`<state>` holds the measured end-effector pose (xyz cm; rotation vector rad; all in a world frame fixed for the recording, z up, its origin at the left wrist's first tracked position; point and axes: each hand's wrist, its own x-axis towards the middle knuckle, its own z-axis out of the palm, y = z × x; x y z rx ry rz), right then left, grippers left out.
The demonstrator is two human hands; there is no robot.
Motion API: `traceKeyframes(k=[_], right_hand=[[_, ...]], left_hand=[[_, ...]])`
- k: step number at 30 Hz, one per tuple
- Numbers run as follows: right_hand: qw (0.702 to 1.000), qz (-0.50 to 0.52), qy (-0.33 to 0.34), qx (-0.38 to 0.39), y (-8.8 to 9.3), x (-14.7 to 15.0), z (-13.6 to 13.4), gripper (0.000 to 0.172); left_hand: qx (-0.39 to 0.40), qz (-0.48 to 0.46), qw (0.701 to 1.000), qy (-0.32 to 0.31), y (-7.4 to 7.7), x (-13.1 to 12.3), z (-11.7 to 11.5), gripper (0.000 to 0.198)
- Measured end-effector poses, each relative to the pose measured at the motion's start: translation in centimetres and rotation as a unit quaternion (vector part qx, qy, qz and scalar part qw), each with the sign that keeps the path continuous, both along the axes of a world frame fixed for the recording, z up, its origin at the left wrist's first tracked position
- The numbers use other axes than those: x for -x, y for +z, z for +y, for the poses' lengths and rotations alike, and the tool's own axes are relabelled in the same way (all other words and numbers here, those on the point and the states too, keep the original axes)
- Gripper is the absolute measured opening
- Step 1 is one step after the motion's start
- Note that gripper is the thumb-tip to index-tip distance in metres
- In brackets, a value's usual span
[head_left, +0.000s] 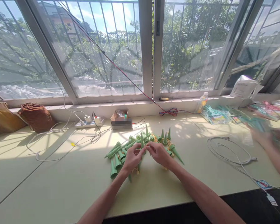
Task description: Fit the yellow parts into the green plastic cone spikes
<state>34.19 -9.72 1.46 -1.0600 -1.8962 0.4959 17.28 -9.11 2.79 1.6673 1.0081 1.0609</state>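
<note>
My left hand (133,158) is closed, thumb and fingers pinching a green plastic cone (142,141) that points upward. Close beside it, my right hand (160,153) is pinched too, its fingertips meeting the left ones; what lies between them is too small to make out. Around and beneath both hands lies a pile of green hollow cones (113,169), some on their sides. Other green cones (169,133) stand point-up at the pile's right. Small yellowish pieces (137,171) are scattered among them.
A small cardboard box (119,115) and a power strip (89,122) stand behind the pile. A coiled white cable (228,152) lies to the right. At far right, another person's blurred hand (262,133) is near bagged teal items (214,115). A bottle (202,102) stands by the window.
</note>
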Motion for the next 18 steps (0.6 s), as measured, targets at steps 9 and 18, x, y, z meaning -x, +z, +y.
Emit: traceKeyframes(k=[9, 18], right_hand=[[1.000, -0.006, -0.003, -0.003, -0.06, 0.04, 0.06, 0.022], [1.000, -0.014, -0.007, -0.015, -0.31, 0.07, 0.12, 0.021]], left_hand=[[0.004, 0.004, 1.000, 0.001, 0.06, 0.04, 0.00, 0.032], [0.007, 0.005, 1.000, -0.004, 0.03, 0.13, 0.05, 0.033]])
